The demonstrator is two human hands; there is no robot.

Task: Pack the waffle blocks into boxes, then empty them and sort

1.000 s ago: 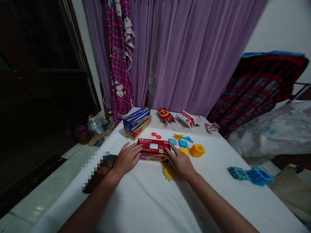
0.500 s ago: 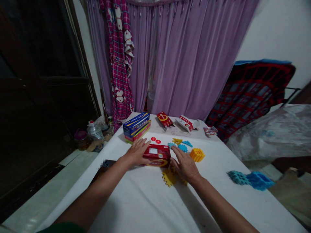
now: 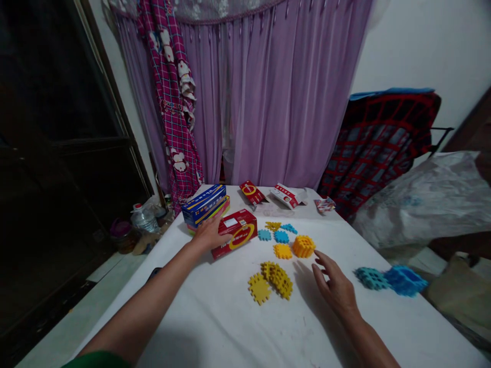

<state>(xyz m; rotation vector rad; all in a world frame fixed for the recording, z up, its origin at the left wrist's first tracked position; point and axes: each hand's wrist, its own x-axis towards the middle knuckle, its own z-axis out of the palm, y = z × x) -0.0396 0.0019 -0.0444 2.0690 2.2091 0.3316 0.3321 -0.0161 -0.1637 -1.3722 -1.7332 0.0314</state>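
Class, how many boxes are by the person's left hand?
3: the red box in the left hand, the blue box behind, and the pink-green box beneath that. Others may be hidden.

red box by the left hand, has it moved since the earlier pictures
Yes: judged against the yellow cube, the red box has shifted away from the person, its right end swinging toward the purple curtain.

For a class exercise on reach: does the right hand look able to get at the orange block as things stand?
Probably yes: the right hand looks empty, its fingers are close beside the orange block, and nothing visible stands between.
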